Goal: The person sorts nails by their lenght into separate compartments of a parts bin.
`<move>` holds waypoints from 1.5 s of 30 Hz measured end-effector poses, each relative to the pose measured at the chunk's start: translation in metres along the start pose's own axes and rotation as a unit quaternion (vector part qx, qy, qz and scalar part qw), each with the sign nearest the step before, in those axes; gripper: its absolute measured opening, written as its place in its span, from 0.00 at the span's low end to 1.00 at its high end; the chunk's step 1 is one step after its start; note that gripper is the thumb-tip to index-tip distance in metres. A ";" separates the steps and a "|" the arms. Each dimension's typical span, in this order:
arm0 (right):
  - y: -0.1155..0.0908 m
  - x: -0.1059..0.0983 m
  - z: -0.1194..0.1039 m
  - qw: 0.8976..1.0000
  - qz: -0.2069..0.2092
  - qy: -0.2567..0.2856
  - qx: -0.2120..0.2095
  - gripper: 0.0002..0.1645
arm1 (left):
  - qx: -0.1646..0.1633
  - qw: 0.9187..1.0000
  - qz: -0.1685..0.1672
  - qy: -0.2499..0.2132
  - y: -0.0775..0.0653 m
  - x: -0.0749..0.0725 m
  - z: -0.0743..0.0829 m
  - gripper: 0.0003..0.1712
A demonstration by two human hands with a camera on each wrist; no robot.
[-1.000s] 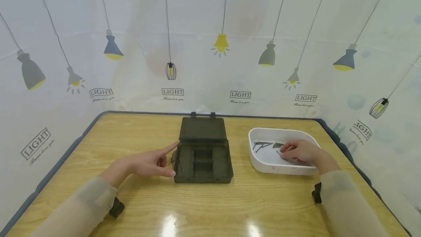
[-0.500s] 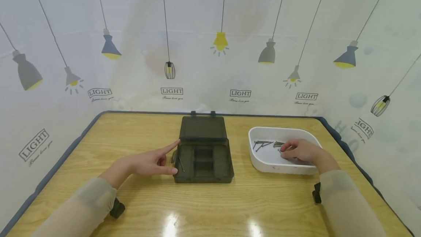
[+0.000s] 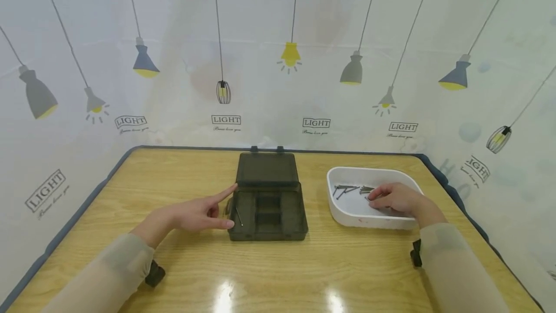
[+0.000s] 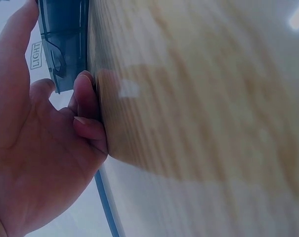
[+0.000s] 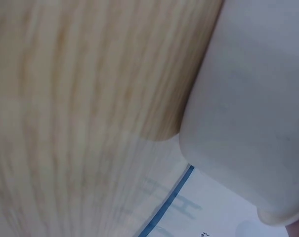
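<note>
Left hand [image 3: 200,214] is stretched out beside the open dark box [image 3: 292,216], index finger straight and thumb spread wide, both touching its left side, other fingers tucked in. One nail [image 3: 239,217] sits in the left compartment. Right hand [image 3: 398,198] dips into the white tray [image 3: 369,222], thumb and index close together near the loose nails [image 3: 347,189]; can't tell if they're pinching one.

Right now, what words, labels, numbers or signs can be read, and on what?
"LIGHT": black boxed print, repeated across the white lamp-patterned wall covering.
"H": faint bluish letter at its right; next shape unclear.
Script below "LIGHT": too small to read.
Dark translucent plastic box, white rounded tray: no readable text.
</note>
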State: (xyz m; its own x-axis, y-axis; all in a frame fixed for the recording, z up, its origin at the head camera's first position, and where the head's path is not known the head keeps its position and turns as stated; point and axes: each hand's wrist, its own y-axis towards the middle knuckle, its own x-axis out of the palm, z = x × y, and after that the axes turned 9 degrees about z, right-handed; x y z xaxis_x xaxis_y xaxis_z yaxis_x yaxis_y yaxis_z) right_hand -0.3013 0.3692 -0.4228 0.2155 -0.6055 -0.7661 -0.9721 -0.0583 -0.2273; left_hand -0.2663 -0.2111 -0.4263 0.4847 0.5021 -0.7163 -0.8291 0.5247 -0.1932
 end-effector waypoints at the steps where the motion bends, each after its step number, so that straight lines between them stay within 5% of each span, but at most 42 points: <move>1: 0.000 0.000 -0.001 1.000 0.000 -0.001 0.003 0.21 | 0.000 1.000 0.001 0.000 0.000 0.000 0.000 0.62; 27: -0.001 -0.006 -0.011 0.994 -0.008 -0.098 -0.045 0.14 | 0.003 1.000 -0.006 0.003 0.000 -0.004 0.007 0.63; 34: -0.014 -0.010 -0.025 0.994 0.047 -0.065 -0.074 0.16 | 0.002 1.000 -0.011 0.013 0.001 -0.003 0.008 0.63; 45: -0.035 0.011 -0.099 0.983 0.054 0.072 -0.157 0.20 | -0.006 1.000 -0.010 -0.001 -0.001 -0.002 0.000 0.63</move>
State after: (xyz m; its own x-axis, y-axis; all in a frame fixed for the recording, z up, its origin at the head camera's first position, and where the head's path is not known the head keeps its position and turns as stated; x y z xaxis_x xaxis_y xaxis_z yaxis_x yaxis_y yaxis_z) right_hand -0.2740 0.2859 -0.3635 0.1157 -0.7267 -0.6772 -0.9743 -0.2156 0.0649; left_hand -0.2668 -0.2123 -0.4246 0.5023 0.4931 -0.7103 -0.8225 0.5259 -0.2165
